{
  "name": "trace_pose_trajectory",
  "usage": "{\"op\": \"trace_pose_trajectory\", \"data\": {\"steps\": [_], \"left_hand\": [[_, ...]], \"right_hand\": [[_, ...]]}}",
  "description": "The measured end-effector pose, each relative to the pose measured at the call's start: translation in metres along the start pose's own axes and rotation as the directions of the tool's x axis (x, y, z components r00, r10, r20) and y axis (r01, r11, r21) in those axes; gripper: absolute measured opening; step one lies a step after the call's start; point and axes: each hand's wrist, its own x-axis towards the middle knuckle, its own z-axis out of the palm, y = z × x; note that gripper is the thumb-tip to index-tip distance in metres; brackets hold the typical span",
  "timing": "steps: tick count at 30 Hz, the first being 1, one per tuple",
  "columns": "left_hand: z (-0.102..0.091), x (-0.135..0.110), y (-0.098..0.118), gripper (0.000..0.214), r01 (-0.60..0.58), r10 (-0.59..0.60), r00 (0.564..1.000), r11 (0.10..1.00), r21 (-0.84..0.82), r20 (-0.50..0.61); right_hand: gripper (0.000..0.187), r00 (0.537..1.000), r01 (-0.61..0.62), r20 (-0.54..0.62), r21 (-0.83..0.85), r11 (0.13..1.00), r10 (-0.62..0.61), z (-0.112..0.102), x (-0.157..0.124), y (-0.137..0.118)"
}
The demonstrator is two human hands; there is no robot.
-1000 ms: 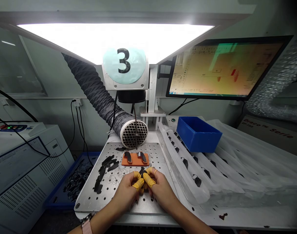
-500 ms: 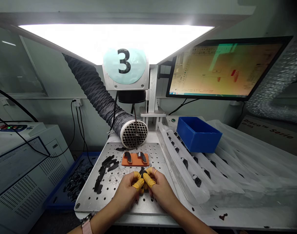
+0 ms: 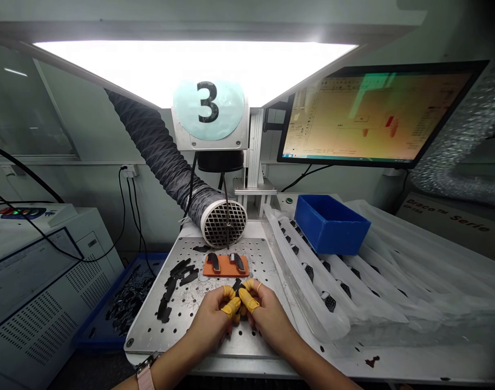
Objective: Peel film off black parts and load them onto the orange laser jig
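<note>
Head view: almost nothing has changed over the last second; both hands stay in the same spot, and the loose parts lie as they did. I take this as a steady grip on one small part. The left hand (image 3: 212, 313) and right hand (image 3: 267, 311), fingertips in yellow finger cots (image 3: 230, 307), pinch a black piece (image 3: 237, 284) between them. It is above the perforated metal plate (image 3: 150, 341), just in front of an orange fixture (image 3: 225, 266); the fingers hide most of its shape.

The fixture carries two curved black parts (image 3: 213, 262), side by side and apart. Black strips (image 3: 169, 291) lie scattered to its left on the plate. Beyond the plate's left edge, lower down, a blue tray (image 3: 95, 341) holds a heap of black scraps (image 3: 129, 298). At right, translucent packing sleeves (image 3: 288, 281) on the surface carry rows of textured black parts (image 3: 329, 301). A blue bin (image 3: 345, 238) sits on these; its bottom is hidden.
</note>
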Motion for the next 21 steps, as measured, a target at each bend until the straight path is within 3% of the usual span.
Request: {"op": "trace_pose_trajectory", "data": {"steps": [21], "left_hand": [[-0.0026,0.0041,-0.0068,0.017,-0.018,0.018,1.0,0.999,0.034,-0.001]], "right_hand": [[0.01,1.0,0.002,-0.002,-0.022,1.0,-0.002,-0.0002,-0.0015,0.0012]]}}
